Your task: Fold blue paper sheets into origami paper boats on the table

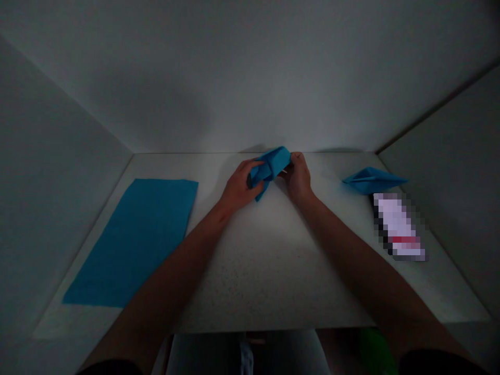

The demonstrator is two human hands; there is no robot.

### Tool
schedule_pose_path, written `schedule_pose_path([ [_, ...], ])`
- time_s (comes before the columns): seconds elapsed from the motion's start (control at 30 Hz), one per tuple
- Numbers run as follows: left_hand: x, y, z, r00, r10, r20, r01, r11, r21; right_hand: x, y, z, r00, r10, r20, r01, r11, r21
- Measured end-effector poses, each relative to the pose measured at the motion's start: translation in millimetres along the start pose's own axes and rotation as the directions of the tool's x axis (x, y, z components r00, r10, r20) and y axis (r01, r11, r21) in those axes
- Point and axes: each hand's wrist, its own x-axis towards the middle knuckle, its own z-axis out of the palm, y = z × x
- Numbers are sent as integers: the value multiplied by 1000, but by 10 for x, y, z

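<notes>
A piece of folded blue paper [278,160] is held up between my two hands near the back of the white table. My left hand [242,185] grips its left part, with the thumb below and fingers above. A strip of the paper hangs down beside the left thumb. My right hand [299,177] pinches the right end, its fingers partly hidden behind the paper. A small dark thing [249,180] shows at the left palm; I cannot make out what it is.
A flat blue paper sheet [140,234] lies on the white table [250,271] at the left, under my left forearm. On the right sit a folded blue paper boat [371,180] and a blurred-out phone-like object [400,226]. Walls [250,78] enclose the back and sides.
</notes>
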Motion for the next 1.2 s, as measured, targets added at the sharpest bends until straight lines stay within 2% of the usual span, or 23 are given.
schedule_pose_path([
  [0.17, 10, -41, 6, 998, -64, -8, 64, 997, -47, 62, 60, -52, 1000, -4, -12, 5, 999, 38],
  [0.37, 24, -26, -21, 996, -44, -81, 46, 999, 25, 107, 121, -98, 998, -66, 7, 66, 998, -9],
  [0.5, -2, 24, -1, 996, -26, -88, 34, 995, 90, 68, 115, -90, 992, -93, 86, 100, 992, -78],
  [0.67, -33, 95, 16, 994, -18, -107, 32, 991, 133, -7, 149, -21, 950, -192, 246, 252, 937, -241],
  [0.83, -32, 102, 2, 984, -19, -176, 42, 991, 126, -19, 164, -34, 928, -167, 334, 306, 854, -421],
  [0.97, -22, 76, -19, 980, -20, -199, 42, 993, 108, -7, 137, -70, 944, -122, 305, 246, 879, -409],
  [1.1, -5, 38, -41, 980, -33, -195, 51, 995, 89, 31, 126, -78, 982, -56, 181, 106, 954, -279],
  [1.2, 7, 9, -67, 971, -76, -229, 88, 995, 44, 52, 126, -70, 992, -31, 119, 53, 982, -182],
])
